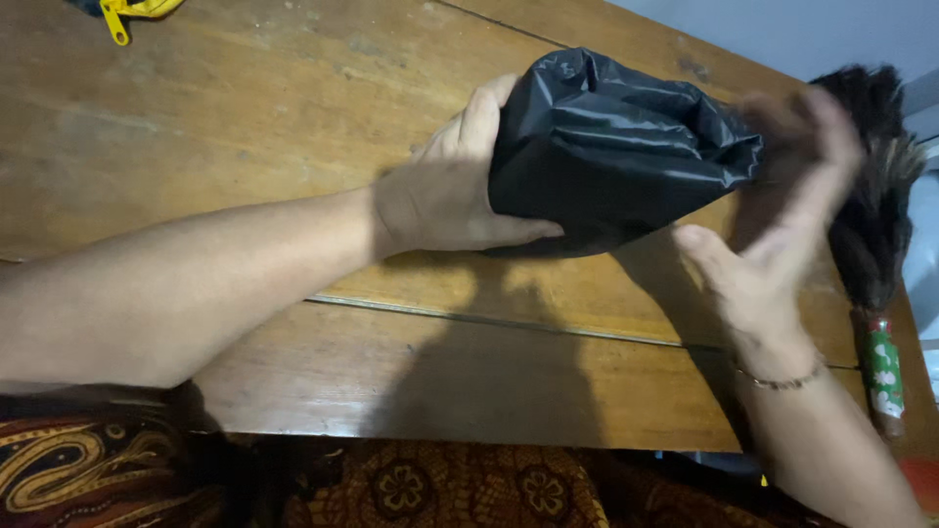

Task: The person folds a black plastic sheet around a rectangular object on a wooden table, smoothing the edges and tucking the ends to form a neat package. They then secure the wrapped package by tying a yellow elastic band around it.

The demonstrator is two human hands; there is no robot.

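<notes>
wooden table (293,147): left hand (450,191) fingers grip black bag (611,156).

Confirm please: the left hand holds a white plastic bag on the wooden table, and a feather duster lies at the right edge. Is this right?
Not quite. In the head view the bag is black, not white. The left hand does hold it on the wooden table, and the feather duster lies at the right edge.
</notes>
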